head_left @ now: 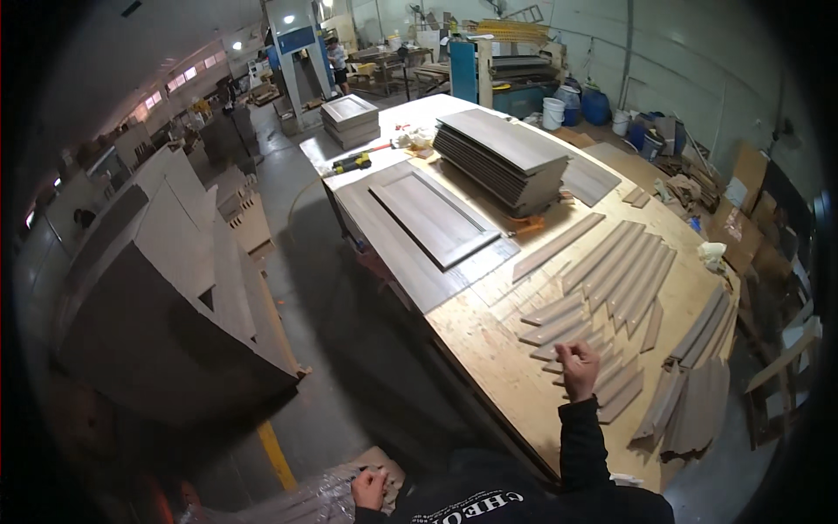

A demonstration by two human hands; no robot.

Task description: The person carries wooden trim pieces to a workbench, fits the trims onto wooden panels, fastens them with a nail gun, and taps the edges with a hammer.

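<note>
My right hand [580,370] is above the right part of a pale wooden worktable, its fingers curled closed. Whatever it may hold is too small to make out. Directly below it and around it lie short grey-brown wood strips [553,332] with angled ends, set out in rows. Longer strips [624,271] lie just beyond. Low and to the left, off the table, my left hand [369,489] is curled closed beside a bundle of strips in clear plastic wrap [305,499]. I cannot see what is inside that hand, if anything.
A framed panel [436,218] lies on a flat board on the worktable [484,332]. Behind it stand a tall stack of panels [502,162], a yellow-black power tool [352,162] and smaller stacked frames [351,120]. Large boards [175,323] rise at left. More strips [698,397] lie at the right edge.
</note>
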